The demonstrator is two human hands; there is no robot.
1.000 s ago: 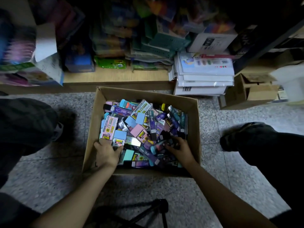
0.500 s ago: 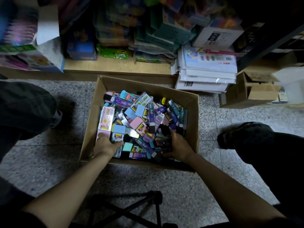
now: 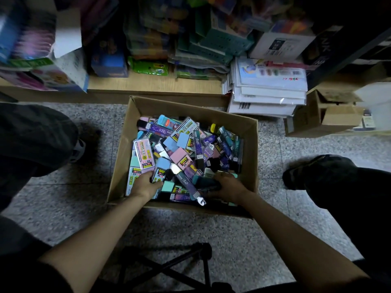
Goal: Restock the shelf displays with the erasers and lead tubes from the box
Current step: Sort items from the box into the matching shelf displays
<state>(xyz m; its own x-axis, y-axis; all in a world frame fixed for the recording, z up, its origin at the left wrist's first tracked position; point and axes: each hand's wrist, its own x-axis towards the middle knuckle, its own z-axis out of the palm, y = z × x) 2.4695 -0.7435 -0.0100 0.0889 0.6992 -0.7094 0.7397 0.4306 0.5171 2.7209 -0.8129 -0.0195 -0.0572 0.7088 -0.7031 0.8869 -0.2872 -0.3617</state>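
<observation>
An open cardboard box [image 3: 120,157] sits on the floor in front of me, heaped with pastel erasers and slim lead tubes. My left hand [image 3: 147,183] is inside at the near left, fingers curled round a blue eraser [image 3: 160,171] next to a large pink eraser pack [image 3: 143,153]. My right hand [image 3: 227,187] is at the near right of the box and grips a bunch of dark teal and black lead tubes [image 3: 206,182]. A purple lead tube [image 3: 187,182] lies slanted between the two hands.
A low wooden shelf [image 3: 152,85] stacked with stationery packs runs behind the box. White packets [image 3: 268,96] are piled at the right, beside a small open carton [image 3: 321,117]. My knees flank the box; a folding stool frame [image 3: 179,265] stands below on speckled floor.
Both hands stay in the near end of the box. My right hand has gathered dark tubes into its grip, and my left has shifted right, closing on the blue eraser.
</observation>
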